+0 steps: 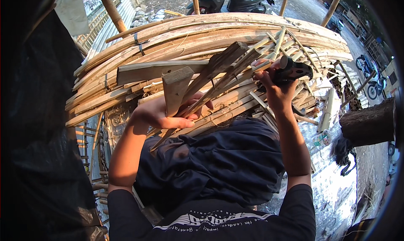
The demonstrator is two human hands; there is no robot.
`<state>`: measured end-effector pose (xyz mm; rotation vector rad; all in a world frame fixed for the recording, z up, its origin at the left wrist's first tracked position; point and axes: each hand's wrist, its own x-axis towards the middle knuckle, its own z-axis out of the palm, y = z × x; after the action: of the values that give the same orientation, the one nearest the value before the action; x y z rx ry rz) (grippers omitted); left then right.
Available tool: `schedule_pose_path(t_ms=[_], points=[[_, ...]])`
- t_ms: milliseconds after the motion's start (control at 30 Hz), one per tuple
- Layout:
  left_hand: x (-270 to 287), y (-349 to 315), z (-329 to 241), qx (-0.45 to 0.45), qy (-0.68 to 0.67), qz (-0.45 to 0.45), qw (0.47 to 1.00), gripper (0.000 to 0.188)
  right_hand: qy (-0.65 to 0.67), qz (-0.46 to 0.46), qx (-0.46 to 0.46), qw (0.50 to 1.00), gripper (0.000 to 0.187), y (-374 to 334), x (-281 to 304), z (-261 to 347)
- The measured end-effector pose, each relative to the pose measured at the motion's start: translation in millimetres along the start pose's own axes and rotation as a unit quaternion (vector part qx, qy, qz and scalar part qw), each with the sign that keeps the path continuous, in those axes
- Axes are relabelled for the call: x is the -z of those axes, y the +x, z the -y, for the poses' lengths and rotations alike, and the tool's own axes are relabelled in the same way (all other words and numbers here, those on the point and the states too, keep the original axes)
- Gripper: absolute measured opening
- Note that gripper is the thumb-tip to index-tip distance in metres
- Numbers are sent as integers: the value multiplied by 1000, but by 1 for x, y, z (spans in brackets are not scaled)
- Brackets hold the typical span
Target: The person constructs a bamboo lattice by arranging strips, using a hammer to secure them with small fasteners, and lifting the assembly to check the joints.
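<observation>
My left hand point(158, 113) is closed around a bundle of crossing wooden pieces above my lap. A short pale wooden block point(175, 89) stands up between its thumb and fingers. A dark, weathered wooden stick point(219, 66) and a thin bamboo strip point(233, 74) slant up to the right from that hand. Behind them a longer plank point(145, 71) lies crosswise. My right hand point(275, 81) grips a black tool with a rounded body point(292, 70), its exact kind unclear. The right fingers are close to the strips' upper ends; whether they touch is hard to see.
Long split-bamboo slats point(235, 24) are stacked across the far side, with a bamboo lattice point(290, 45) at the right. A thick log point(366, 121) juts in at the right. Dark cloth point(210, 156) covers my lap. Parked motorbikes point(248, 0) stand beyond.
</observation>
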<state>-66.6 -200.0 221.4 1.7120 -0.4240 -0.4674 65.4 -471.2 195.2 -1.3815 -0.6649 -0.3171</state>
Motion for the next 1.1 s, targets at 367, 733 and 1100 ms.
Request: schedule_pose_path(t_ms=[367, 733, 1100], points=[[3, -19, 3, -34, -4, -18, 999, 53, 125, -38, 60, 990, 16, -3, -11, 7], [16, -35, -6, 21, -44, -81, 996, 65, 142, -217, 50, 964, 20, -11, 32, -29], [27, -19, 41, 46, 215, -62, 974, 66, 25, 135, 105, 985, 24, -4, -8, 83]])
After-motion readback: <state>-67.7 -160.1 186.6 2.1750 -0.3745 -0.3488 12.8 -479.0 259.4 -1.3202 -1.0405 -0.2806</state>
